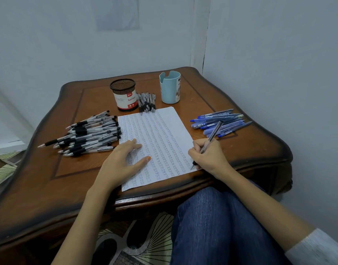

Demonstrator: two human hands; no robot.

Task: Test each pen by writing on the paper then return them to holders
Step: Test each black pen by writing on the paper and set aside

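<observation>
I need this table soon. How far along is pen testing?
Done: the paper is nearly filled with marks. In hand: the right hand writes with a pen; the left hand presses the sheet. Left: no pens show in the mesh holder or blue holder; black-grip pens and blue pens lie outside.

A dark brown wooden counter (72,188) with a wavy, curved edge and a thin inlaid border line filled the middle of the frame, set into a room corner. Pale bluish-white walls (49,44) rose behind it and at the right, meeting at a vertical seam (204,54) with a dark crack. A faint lighter rectangle (117,14) showed on the wall at the top centre. A rug (156,232) with a cream and dark fan pattern lay below the counter at the bottom centre. A leg in blue jeans (221,226) filled the lower right.
</observation>
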